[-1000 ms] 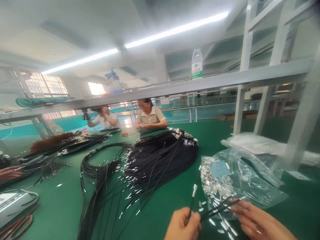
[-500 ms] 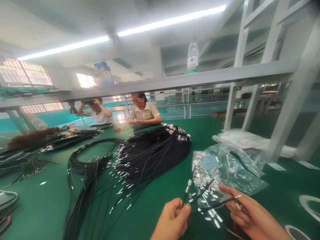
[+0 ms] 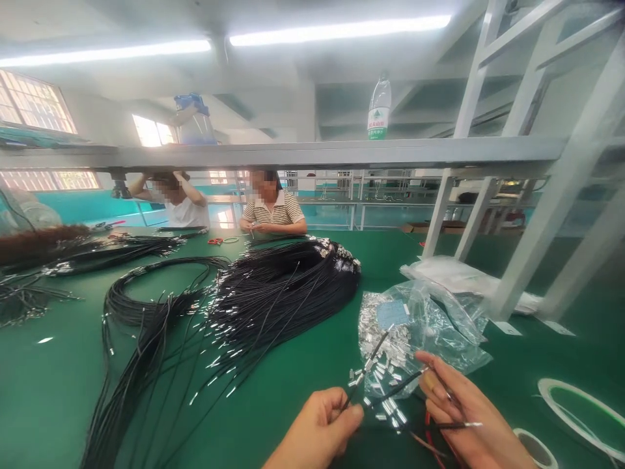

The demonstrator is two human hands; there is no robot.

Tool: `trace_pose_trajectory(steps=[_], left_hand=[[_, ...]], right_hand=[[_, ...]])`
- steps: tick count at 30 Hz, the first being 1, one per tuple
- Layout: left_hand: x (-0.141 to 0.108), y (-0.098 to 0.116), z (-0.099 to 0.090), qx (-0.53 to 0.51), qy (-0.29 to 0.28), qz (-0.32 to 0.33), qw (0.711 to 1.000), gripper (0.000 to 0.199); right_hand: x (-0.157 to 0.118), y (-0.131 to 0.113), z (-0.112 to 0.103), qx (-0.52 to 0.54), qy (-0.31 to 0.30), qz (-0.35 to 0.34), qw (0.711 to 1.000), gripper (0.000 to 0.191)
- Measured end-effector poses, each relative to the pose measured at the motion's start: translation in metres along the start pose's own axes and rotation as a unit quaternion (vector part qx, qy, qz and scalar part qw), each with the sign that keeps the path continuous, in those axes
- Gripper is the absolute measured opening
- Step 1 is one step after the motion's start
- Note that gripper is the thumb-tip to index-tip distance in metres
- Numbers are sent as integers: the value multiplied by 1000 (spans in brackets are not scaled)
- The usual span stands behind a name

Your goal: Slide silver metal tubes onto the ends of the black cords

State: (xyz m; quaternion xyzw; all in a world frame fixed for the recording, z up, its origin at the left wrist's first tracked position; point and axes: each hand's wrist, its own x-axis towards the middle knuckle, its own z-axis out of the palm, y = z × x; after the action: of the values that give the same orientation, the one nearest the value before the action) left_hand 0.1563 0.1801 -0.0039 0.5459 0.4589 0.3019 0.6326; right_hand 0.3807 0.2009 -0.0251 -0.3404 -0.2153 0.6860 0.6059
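Note:
My left hand [image 3: 326, 420] is closed in a pinch on several black cables [image 3: 398, 389], whose silver-tipped ends fan out toward the upper right and right. One cable end points up over the bag and carries a silver sleeve near my fingers. Another reaches the fingertips of my right hand [image 3: 452, 407]. A third passes low in front of the right palm. In my right hand is a slim dark metal tool [image 3: 448, 389], with red handles partly hidden below. Loose silver metal sleeves [image 3: 393, 412] lie under the cables, beside an open plastic bag [image 3: 439, 326] of them.
A large bundle of black cables [image 3: 297, 293] lies ahead, another cable bundle [image 3: 141, 365] to the left. White rings [image 3: 547, 391] lie at the right. A grey shelf frame [image 3: 527, 254] rises there, a water bottle [image 3: 379, 111] on its beam. Two people [image 3: 273, 208] sit across the table.
The view has swung, shifting the table contents left. One cable end has dropped lower across my right hand, while another now meets its fingertips. My left hand keeps its pinch on the cables.

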Motion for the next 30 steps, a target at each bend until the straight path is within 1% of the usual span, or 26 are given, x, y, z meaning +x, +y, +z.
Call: trace_pose_trajectory(steps=[4,8,12,16,18,20,22,25,27,30], left_hand=[[0,-1,0,1,5,3,1000,63],[-2,-2,0,-3,4,14,1000,61],[-3,-3,1,-5,1,18,1000,56],[-1,-6,1,0,7,21,1000,51],[0,-7,1,4,10,26,1000,50],[0,-7,1,7,11,31,999,48],[0,-6,1,12,14,34,999,46],[-1,-7,2,34,23,36,999,42],[0,-8,3,53,26,37,998,39],[1,-11,5,68,30,33,997,37]], right_hand=[[-1,-1,-1,-24,-9,-11,1000,39],[1,-1,-5,-75,-16,-28,997,41],[3,0,-4,-131,11,-37,991,48],[-1,0,6,-189,45,-34,980,61],[-4,-2,9,-200,47,-28,978,63],[-5,-2,10,-185,43,-22,982,60],[-4,-2,8,-148,28,-7,989,55],[-1,3,5,-85,-10,45,995,50],[0,11,4,-62,-38,72,995,46],[1,28,4,-68,-74,81,992,47]])
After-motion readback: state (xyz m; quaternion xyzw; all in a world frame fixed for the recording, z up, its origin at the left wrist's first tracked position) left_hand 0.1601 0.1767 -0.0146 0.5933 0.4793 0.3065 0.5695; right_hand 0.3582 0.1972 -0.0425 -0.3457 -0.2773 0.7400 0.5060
